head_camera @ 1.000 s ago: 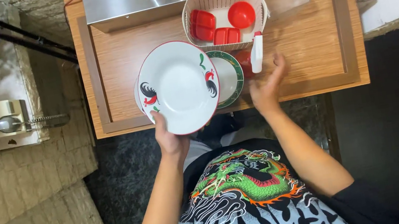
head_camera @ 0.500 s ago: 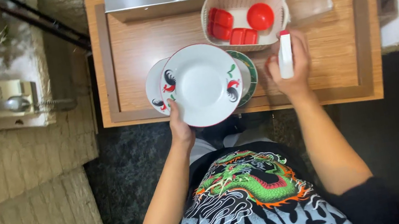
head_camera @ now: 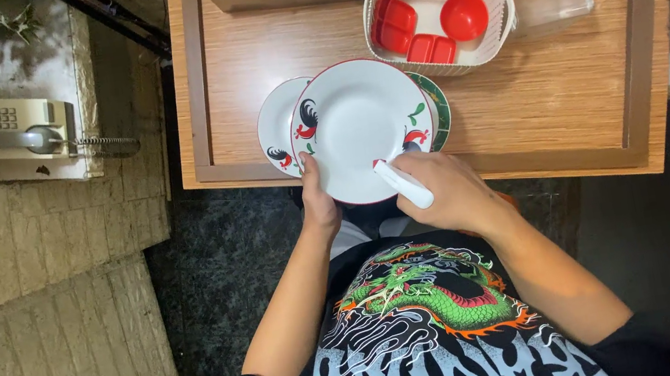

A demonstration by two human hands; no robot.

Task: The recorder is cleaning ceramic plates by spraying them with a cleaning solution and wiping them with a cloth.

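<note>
Head view: left hand (head_camera: 318, 204) grips plate (head_camera: 361, 125); right hand (head_camera: 445, 192) grasps white stick (head_camera: 403, 184), tip pointing up-left.

Both hands raised in front of the chest, forearms angled inward.

The left hand (head_camera: 318, 204) is up at the near left, thumb pointing away over a rim and fingers hidden behind it (a pinch grip, as far as shows); its bare forearm runs down and left to the elbow. The right hand (head_camera: 445, 192) is curled in a closed fist round a slim white object, knuckles up, wrist bent inward, forearm slanting down to the right.
</note>
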